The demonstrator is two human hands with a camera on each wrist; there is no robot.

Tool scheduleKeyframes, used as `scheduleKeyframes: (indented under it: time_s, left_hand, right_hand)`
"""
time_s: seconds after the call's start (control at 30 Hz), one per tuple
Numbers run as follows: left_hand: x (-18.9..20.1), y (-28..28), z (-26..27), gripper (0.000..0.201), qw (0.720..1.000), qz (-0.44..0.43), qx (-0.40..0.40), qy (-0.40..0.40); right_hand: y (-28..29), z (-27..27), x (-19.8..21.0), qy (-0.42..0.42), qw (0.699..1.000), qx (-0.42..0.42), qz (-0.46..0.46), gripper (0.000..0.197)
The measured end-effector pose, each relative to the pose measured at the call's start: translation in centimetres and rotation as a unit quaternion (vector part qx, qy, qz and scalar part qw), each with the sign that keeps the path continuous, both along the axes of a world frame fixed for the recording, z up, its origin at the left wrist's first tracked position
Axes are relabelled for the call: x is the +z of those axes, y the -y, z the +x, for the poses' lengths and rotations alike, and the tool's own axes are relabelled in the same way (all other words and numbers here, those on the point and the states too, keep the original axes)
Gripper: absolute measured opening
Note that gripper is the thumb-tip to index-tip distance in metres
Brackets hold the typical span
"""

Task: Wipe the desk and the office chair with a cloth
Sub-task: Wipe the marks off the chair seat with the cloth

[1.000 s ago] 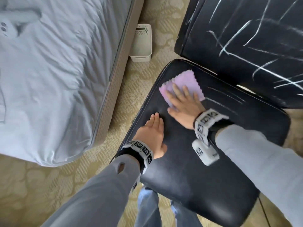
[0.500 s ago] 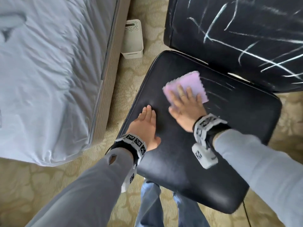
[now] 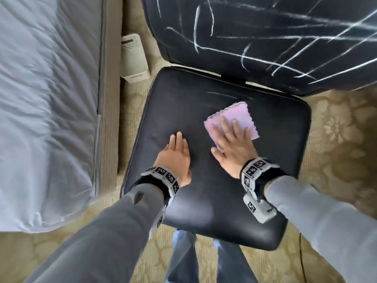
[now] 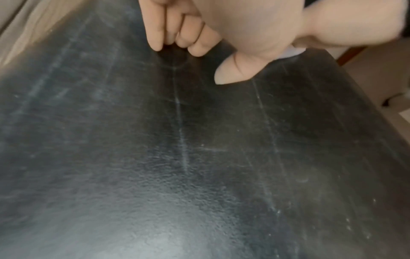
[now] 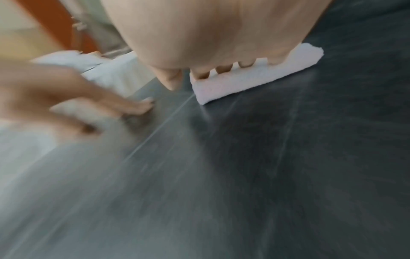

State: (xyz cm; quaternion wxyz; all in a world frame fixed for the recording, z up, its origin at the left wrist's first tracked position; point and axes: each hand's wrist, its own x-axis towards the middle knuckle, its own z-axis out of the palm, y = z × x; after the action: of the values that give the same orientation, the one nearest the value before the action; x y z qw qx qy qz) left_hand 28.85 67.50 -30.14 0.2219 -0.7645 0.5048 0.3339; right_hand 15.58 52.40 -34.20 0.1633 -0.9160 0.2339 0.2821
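A black leather office chair seat (image 3: 204,211) fills the middle of the head view, its backrest (image 3: 265,37) streaked with white marks. A folded pink cloth (image 3: 242,113) lies on the seat's far right part. My right hand (image 3: 230,137) presses flat on the cloth with straight, spread fingers (image 5: 221,70); the cloth (image 5: 255,82) looks pale in the blurred right wrist view. My left hand (image 3: 176,152) rests flat on the seat to the left, holding nothing. In the left wrist view its fingers (image 4: 155,35) touch the scuffed leather (image 4: 199,157).
A bed with grey-white bedding (image 3: 47,99) stands close on the left. A small white basket (image 3: 133,58) sits on the patterned carpet (image 3: 346,139) between bed and chair. My jeans-clad legs (image 3: 183,260) stand at the seat's near edge.
My right hand has slid the cloth from the seat's far left towards the right and nearer the middle. The left hand stays planted on the seat. The head view has shifted.
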Motion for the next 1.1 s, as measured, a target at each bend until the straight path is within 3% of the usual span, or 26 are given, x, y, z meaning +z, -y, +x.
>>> scheduleKeyframes:
  time_s: [0.07, 0.13, 0.17, 0.23, 0.27, 0.33, 0.43, 0.5, 0.57, 0.6, 0.67, 0.73, 0.83, 0.9, 1.0, 1.1]
  left_hand:
    - [0.0, 0.2, 0.0, 0.088, 1.000, 0.006, 0.007, 0.004]
    - [0.0, 0.0, 0.6, 0.086, 1.000, 0.000, -0.006, 0.008]
    - [0.0, -0.1, 0.9, 0.086, 1.000, 0.000, -0.012, 0.003]
    - [0.2, 0.0, 1.2, 0.085, 1.000, 0.010, -0.013, -0.009]
    - [0.2, 0.0, 1.3, 0.085, 1.000, 0.013, -0.009, -0.010]
    - [0.1, 0.2, 1.1, 0.084, 1.000, 0.010, 0.004, -0.011]
    - [-0.1, 0.1, 1.1, 0.084, 1.000, 0.000, 0.012, -0.008]
    - [-0.2, 0.0, 1.2, 0.083, 1.000, -0.007, 0.007, -0.012]
    - [-0.1, -0.2, 1.5, 0.082, 1.000, -0.011, 0.003, -0.016]
    - [-0.1, -0.3, 1.5, 0.082, 1.000, -0.014, 0.002, -0.017]
    - [-0.1, -0.3, 1.5, 0.084, 1.000, -0.016, 0.004, -0.023]
    - [0.0, -0.2, 1.4, 0.084, 1.000, -0.015, 0.006, -0.024]
    - [0.0, -0.3, 1.4, 0.083, 1.000, -0.014, 0.003, -0.027]
    - [-0.1, -0.5, 1.4, 0.084, 0.999, -0.017, 0.007, -0.029]
    - [-0.1, -0.4, 1.5, 0.084, 0.999, -0.018, 0.004, -0.033]
    - [0.0, -0.3, 1.3, 0.085, 0.999, -0.019, 0.006, -0.030]
  right_hand:
    - [-2.7, -2.2, 0.3, 0.013, 0.988, 0.132, 0.073, 0.069]
    - [-1.2, -3.5, 0.1, 0.028, 0.983, 0.158, 0.084, 0.063]
    - [0.5, -3.6, -0.2, 0.034, 0.991, 0.116, 0.062, 0.059]
    - [4.4, -2.8, -0.3, 0.011, 0.996, -0.075, 0.040, 0.056]
    - [5.8, -2.2, -0.4, 0.002, 0.985, -0.168, 0.040, 0.059]
    - [5.9, -1.5, -0.7, -0.001, 0.973, -0.232, 0.016, 0.067]
    - [0.1, -1.1, -0.8, 0.034, 0.992, -0.120, -0.014, 0.079]
    - [-4.5, -2.3, -0.2, 0.072, 0.996, 0.026, 0.041, 0.080]
    - [-6.0, -4.1, 0.3, 0.048, 0.976, 0.185, 0.105, 0.077]
    - [-5.0, -4.7, 0.4, 0.049, 0.967, 0.225, 0.106, 0.074]
    - [-1.5, -4.3, 0.1, 0.054, 0.979, 0.192, 0.037, 0.066]
    - [2.9, -2.5, -0.4, 0.032, 0.996, 0.066, -0.042, 0.062]
    - [3.2, 0.2, -0.2, 0.009, 0.998, -0.048, -0.042, 0.066]
    - [-0.6, -0.2, 0.6, 0.028, 0.999, -0.012, -0.022, 0.072]
    - [-6.1, -4.0, 1.1, 0.040, 0.991, 0.125, 0.019, 0.080]
    - [-3.9, -4.4, 1.2, 0.020, 0.979, 0.203, 0.010, 0.071]
